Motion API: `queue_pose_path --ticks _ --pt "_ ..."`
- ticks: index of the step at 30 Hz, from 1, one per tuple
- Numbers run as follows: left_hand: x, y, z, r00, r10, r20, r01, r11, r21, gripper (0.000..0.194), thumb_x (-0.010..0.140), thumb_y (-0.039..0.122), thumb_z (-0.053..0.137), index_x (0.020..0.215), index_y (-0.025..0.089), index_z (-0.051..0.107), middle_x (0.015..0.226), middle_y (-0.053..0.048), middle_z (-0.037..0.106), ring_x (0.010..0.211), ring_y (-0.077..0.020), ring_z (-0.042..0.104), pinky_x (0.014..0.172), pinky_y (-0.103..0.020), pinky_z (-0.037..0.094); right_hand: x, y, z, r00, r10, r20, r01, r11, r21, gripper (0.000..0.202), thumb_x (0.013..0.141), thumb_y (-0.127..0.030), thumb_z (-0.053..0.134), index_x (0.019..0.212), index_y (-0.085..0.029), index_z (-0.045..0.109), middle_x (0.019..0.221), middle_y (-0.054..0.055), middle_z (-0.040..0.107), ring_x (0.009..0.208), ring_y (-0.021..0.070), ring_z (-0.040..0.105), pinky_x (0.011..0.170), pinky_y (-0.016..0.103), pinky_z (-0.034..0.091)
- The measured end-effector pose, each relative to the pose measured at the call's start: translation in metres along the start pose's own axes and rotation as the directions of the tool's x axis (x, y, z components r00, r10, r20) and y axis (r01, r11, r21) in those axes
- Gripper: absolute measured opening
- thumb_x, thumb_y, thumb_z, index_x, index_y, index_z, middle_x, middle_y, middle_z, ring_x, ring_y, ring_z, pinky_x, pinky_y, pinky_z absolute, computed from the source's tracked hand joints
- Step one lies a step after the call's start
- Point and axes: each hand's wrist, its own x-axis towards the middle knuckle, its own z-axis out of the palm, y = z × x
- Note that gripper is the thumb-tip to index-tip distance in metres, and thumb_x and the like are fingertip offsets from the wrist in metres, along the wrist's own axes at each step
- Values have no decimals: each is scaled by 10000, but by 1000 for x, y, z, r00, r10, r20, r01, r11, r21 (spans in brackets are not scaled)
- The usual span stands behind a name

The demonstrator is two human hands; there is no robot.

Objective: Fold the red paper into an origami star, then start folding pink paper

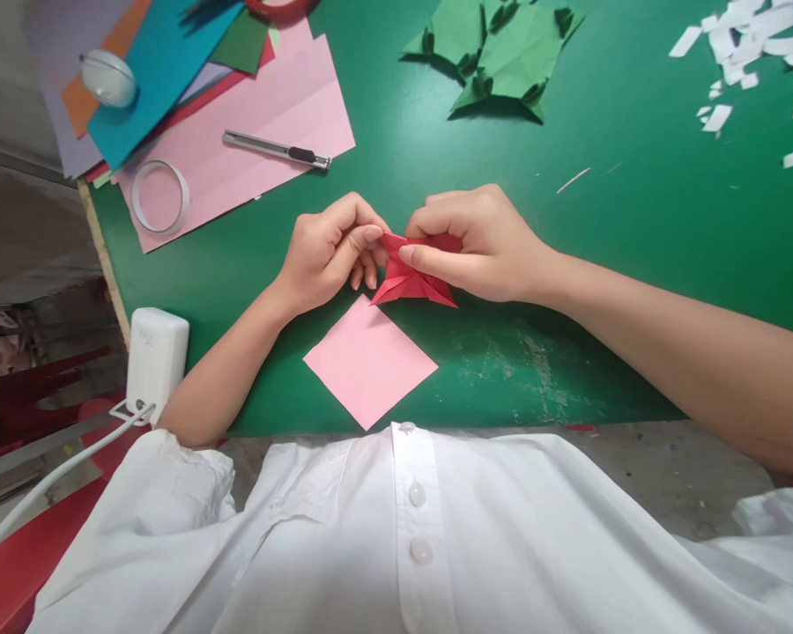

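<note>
A folded red paper piece [413,283] is held between both hands above the green table, its lower edge spreading into two pointed corners. My left hand [337,246] pinches its upper left corner between thumb and forefinger. From the right, my right hand [482,242] grips the paper, thumb in front and fingers curled behind, hiding part of it. Just below the red piece lies a flat pink paper square [371,363], turned like a diamond, near the table's front edge.
Coloured sheets [291,97] at the upper left carry a box cutter [274,150], a tape roll [159,197] and a white round object [108,78]. Folded green paper [519,53] lies at the back, white scraps [759,31] at upper right, a white corded device [157,361] at left.
</note>
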Motion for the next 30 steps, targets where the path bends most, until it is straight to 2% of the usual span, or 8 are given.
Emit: queue_pose_path --ticks 7,13,19,24,30 --pt "1 6 -1 998 -55 26 53 995 89 397 1041 559 475 833 224 524 638 66 648 444 -55 621 393 -159 430 0 1 1 1000 -11 5 11 1000 -20 233 920 -234 592 688 -206 597 567 -26 493 623 118 456 631 315 335" --pt "1 5 -2 998 -46 43 40 990 136 465 1028 627 441 807 225 517 583 72 601 413 -58 583 447 -189 470 -1 3 1 1000 -24 12 25 999 -20 276 940 -290 551 677 -207 575 571 -10 512 612 122 443 608 321 324" --pt "0 9 -5 996 -13 83 2 991 130 366 1046 534 468 845 241 555 641 64 644 475 -61 611 501 -216 471 0 3 2 999 -44 18 44 998 -41 284 943 -255 526 667 -204 569 563 -18 497 601 110 427 603 312 322" --pt "1 13 -5 995 6 98 -27 976 214 331 1037 475 513 808 237 532 626 73 648 466 -61 594 482 -228 431 0 5 4 996 -84 21 85 993 -79 326 960 -264 493 646 -196 554 563 -23 471 588 94 407 595 302 295" --pt "2 15 -4 993 -27 112 0 972 235 433 1041 568 445 768 237 499 578 57 646 409 -75 543 465 -258 415 0 6 5 995 -100 25 102 988 -112 356 972 -297 466 633 -195 508 554 -16 415 591 101 382 592 311 261"
